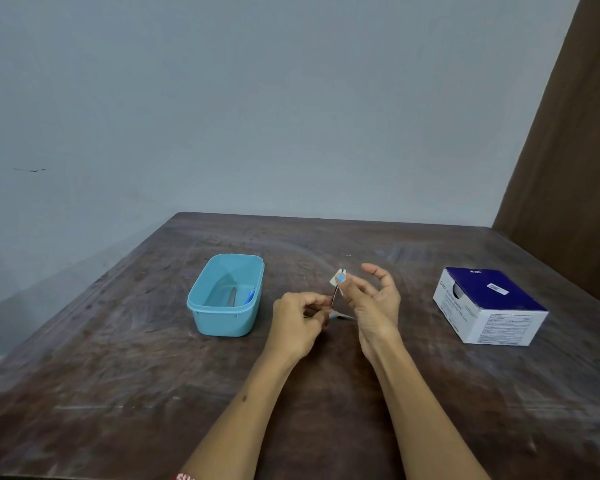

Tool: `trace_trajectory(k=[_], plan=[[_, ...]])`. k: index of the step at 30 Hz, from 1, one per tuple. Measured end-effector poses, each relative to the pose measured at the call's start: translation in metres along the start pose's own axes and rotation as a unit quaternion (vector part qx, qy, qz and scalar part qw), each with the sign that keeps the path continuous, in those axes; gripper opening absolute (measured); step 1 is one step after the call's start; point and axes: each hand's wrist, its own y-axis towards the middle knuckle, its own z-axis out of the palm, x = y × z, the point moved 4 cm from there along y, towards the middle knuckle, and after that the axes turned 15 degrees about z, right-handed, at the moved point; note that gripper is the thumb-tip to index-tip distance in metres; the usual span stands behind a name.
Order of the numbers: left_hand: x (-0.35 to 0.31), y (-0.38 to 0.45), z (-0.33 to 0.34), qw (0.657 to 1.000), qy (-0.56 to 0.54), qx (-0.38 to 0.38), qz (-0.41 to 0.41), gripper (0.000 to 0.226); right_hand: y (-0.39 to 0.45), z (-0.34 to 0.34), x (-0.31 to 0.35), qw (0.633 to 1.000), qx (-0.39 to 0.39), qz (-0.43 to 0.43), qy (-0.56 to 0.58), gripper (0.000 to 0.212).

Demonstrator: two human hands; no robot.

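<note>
Left hand [300,318] and right hand [371,299] each pinched one flap of a small white paper packet [334,280] above the scratched brown wooden worktop [118,375].

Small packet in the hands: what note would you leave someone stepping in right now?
Hands: left hand pinches the small packet by its lower flap; right hand pinches its upper flap, above the table.
Done: packet partly peeled apart; teal tub on the left holds a grey piece and a blue piece.
Left: finish peeling, then probably drop the contents in the tub. Blue-and-white box sits on the right.
</note>
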Motion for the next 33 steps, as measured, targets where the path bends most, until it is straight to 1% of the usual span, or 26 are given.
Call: trace_trajectory(k=[4,6,10,12,15,18,20,22,24,25,30,33], plan=[[0.001,0.0,-0.004,0.999,0.007,-0.037,0.015,0.022,-0.003,0.006,-0.005,0.998,0.028,0.009,-0.056,0.043],[0.003,0.0,-0.004,0.999,0.004,-0.039,0.007,0.021,-0.003,0.008,-0.005,0.997,0.031,0.009,-0.065,0.044],[0.003,-0.001,0.001,0.998,-0.05,0.002,-0.035,0.022,-0.001,0.002,-0.004,0.999,-0.006,-0.01,-0.036,0.041],[0.002,-0.001,0.004,0.998,-0.051,0.018,-0.036,0.023,0.0,-0.001,-0.004,0.999,-0.021,-0.014,-0.028,0.04],[0.003,-0.001,0.0,0.999,-0.039,-0.017,-0.021,0.022,-0.001,0.004,-0.006,0.999,0.003,-0.001,-0.042,0.039],[0.005,-0.001,-0.004,0.998,-0.023,-0.05,-0.003,0.023,-0.002,0.009,-0.011,0.997,0.03,0.001,-0.069,0.044],[0.006,-0.002,-0.002,0.996,-0.076,-0.041,-0.032,0.022,-0.004,0.008,-0.01,0.998,0.021,-0.003,-0.064,0.044],[0.006,-0.003,0.003,0.991,-0.117,-0.013,-0.06,0.021,-0.006,0.005,-0.006,0.999,-0.002,-0.01,-0.043,0.045],[0.006,-0.003,0.006,0.99,-0.121,0.015,-0.065,0.023,-0.006,0.002,-0.003,0.999,-0.018,-0.016,-0.027,0.045],[0.006,-0.003,0.007,0.99,-0.12,0.018,-0.065,0.023,-0.006,0.002,-0.003,0.999,-0.02,-0.014,-0.028,0.045],[0.006,-0.003,0.001,0.992,-0.11,-0.045,-0.046,0.022,-0.004,0.008,-0.009,0.997,0.011,0.004,-0.077,0.046],[0.006,-0.003,0.002,0.99,-0.121,-0.025,-0.061,0.021,-0.004,0.006,-0.009,0.997,-0.002,-0.008,-0.074,0.046]])
